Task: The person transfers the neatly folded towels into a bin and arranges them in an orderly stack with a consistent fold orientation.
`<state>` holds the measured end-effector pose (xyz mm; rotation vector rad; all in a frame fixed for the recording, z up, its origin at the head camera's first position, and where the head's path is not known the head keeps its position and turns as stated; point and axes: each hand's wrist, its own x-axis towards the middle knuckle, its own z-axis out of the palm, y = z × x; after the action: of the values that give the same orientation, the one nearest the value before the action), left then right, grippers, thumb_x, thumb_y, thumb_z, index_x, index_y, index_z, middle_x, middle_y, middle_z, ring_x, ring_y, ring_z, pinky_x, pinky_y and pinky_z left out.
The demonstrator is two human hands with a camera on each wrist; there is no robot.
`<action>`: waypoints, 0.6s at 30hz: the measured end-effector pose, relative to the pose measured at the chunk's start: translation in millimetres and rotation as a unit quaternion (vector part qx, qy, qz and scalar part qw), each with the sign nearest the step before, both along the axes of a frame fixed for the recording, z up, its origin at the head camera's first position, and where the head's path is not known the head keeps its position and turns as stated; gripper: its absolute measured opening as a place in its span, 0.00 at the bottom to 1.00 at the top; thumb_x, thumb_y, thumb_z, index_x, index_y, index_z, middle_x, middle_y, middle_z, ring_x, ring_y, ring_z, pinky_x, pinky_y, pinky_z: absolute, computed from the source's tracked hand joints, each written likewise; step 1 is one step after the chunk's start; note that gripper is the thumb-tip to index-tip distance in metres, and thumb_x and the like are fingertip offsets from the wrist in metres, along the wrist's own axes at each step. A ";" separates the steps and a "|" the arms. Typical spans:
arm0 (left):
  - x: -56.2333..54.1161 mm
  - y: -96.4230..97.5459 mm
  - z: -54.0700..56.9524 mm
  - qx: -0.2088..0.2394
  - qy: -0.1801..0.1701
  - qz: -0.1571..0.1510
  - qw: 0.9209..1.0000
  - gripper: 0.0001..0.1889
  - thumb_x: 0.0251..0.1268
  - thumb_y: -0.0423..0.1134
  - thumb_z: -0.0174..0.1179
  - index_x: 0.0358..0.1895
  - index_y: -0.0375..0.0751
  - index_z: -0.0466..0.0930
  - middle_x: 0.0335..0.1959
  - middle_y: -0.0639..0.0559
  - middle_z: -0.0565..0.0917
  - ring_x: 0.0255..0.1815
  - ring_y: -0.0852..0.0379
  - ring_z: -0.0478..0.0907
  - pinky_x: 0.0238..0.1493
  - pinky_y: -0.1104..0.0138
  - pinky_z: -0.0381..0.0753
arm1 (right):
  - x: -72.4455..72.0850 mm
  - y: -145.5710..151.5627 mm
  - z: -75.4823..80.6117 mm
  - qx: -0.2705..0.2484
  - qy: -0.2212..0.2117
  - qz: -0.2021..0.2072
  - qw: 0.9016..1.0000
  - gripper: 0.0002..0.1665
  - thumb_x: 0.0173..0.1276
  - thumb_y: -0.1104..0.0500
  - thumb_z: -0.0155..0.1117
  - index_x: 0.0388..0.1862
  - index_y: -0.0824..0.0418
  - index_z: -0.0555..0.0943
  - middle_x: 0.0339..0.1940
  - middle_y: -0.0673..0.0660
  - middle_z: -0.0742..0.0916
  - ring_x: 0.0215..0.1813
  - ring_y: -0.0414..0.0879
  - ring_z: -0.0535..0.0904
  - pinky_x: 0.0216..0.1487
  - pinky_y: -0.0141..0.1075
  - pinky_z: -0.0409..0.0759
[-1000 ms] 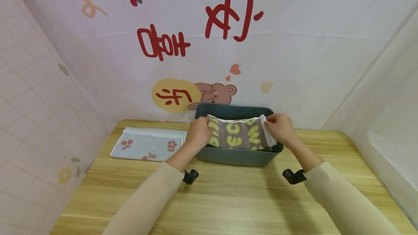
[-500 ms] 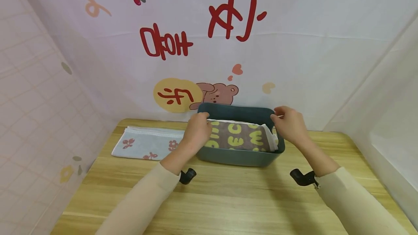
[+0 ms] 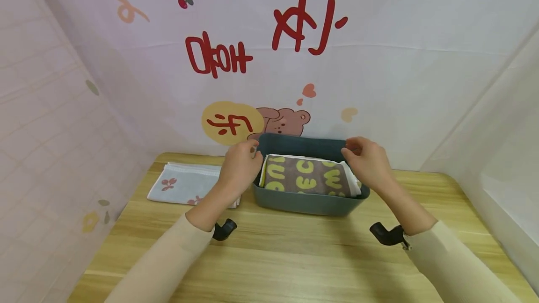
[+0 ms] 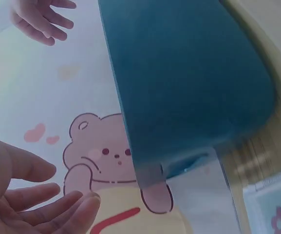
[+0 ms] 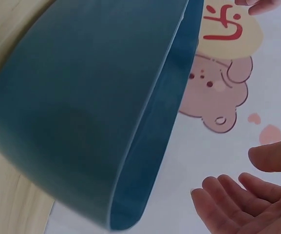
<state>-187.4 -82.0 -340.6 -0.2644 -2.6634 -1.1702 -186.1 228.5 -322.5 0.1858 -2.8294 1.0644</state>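
A folded grey-brown towel (image 3: 316,179) with yellow-green letters and a white edge lies inside the dark teal storage bin (image 3: 309,204). At the bin's left end, my left hand (image 3: 242,165) is raised beside the rim with loosely bent fingers. In the left wrist view this left hand (image 4: 38,195) has nothing between thumb and fingers. My right hand (image 3: 368,162) hovers at the bin's right end, overlapping the rim in the head view. The right wrist view shows the right hand (image 5: 257,195) holding nothing, fingers apart from the bin's wall (image 5: 77,107).
A folded light-blue towel (image 3: 185,183) with red cherry prints lies on the wooden table (image 3: 286,256) left of the bin, partly behind the left forearm. A white printed backdrop (image 3: 379,83) rises directly behind the bin.
Both hands have let go of the brown towel, which now lies lower in the bin. The left hand has moved left past the rim; the right has risen slightly.
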 end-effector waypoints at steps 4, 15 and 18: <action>4.8 -11.5 -0.8 0.003 0.017 0.012 1.000 0.16 0.74 0.33 0.59 0.59 0.31 0.85 0.51 0.37 0.87 0.13 0.58 0.72 0.19 0.65 0.71 | 4.3 -9.0 0.3 -0.008 0.018 0.007 1.000 0.24 0.82 0.55 0.58 0.69 0.70 0.77 0.60 0.71 0.85 0.59 0.66 0.82 0.57 0.59 0.81; 17.7 -40.7 -9.3 -0.033 0.056 0.054 0.996 0.16 0.72 0.36 0.59 0.58 0.38 0.87 0.49 0.43 0.88 0.29 0.53 0.83 0.26 0.60 0.78 | 10.7 -40.4 -10.6 -0.029 0.036 0.031 0.998 0.21 0.81 0.56 0.61 0.66 0.65 0.79 0.56 0.64 0.87 0.55 0.58 0.84 0.52 0.54 0.82; 19.6 -49.9 -13.9 -0.037 0.059 0.063 0.996 0.16 0.72 0.36 0.58 0.58 0.36 0.86 0.48 0.42 0.88 0.30 0.51 0.84 0.26 0.58 0.79 | 12.5 -53.6 -17.9 -0.035 0.047 0.040 0.998 0.21 0.80 0.56 0.62 0.66 0.64 0.80 0.54 0.62 0.88 0.51 0.55 0.86 0.48 0.50 0.84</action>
<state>-167.8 -132.0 -354.5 -0.1695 -2.5825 -0.9891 -173.6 174.9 -340.4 0.3354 -2.7181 1.1360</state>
